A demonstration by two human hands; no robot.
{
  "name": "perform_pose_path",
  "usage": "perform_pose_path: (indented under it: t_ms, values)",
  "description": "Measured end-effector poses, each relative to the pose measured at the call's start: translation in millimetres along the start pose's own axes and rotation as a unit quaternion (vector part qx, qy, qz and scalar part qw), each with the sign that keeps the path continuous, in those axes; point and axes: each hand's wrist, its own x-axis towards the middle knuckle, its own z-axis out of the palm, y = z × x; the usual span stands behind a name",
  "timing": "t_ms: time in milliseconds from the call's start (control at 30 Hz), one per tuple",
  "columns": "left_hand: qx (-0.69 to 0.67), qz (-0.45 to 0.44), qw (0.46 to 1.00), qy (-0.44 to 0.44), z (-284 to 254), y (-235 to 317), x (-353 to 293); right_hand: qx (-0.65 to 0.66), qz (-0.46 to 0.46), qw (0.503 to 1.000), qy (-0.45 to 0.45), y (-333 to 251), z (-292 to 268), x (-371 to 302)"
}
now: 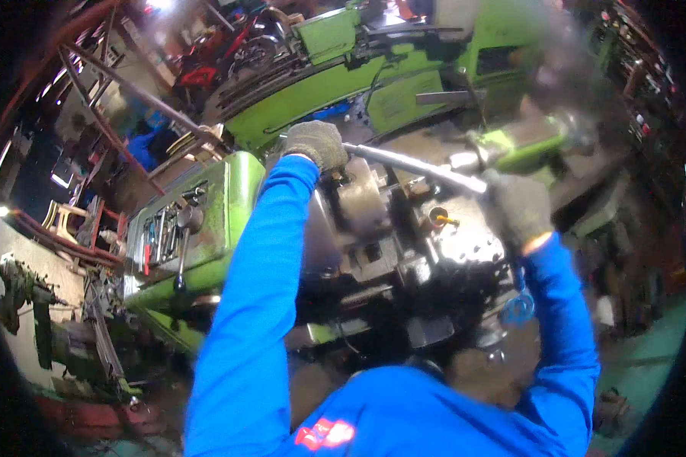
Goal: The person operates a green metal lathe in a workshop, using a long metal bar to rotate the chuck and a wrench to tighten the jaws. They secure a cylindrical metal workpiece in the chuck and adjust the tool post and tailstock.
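A long stepped metal shaft (404,161) lies slantwise in front of me above a green lathe (244,190), its right part nearer to me. My gloved left hand (316,145) is closed around the shaft toward its far left end, and a thin tip sticks out beyond the glove. At the thicker right end, my gloved right hand (520,207) is closed on the metal, its fingers partly blurred. Below the shaft are the tool post and carriage blocks (364,199) of the lathe. The tailstock (522,146) stands just beyond my right hand.
Wrenches and other hand tools (164,236) lie on the headstock at left. A small cup (437,217) with a yellow-handled item stands on the carriage. A blue coil (518,308) hangs below my right hand. Another green machine (312,107) stands behind.
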Motion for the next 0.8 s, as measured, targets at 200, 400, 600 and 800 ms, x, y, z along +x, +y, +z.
perform_pose_path:
  t_ms: [200,400,600,800]
  values:
    - [-0.060,0.017,0.996,0.069,12.5,-5.7,0.2,-0.126,0.073,0.989,0.003,-28.4,-5.0,3.7]
    - [-0.114,0.010,0.993,0.016,10.0,-6.3,-0.4,-0.137,0.059,0.988,0.033,-26.5,-4.9,13.5]
    - [-0.103,-0.003,0.993,0.056,12.0,-17.0,-1.5,-0.108,0.061,0.992,0.010,-51.6,-27.5,18.1]
    - [-0.092,-0.008,0.995,0.023,6.3,-7.7,-3.8,-0.090,0.071,0.993,-0.003,-42.3,-27.9,23.0]
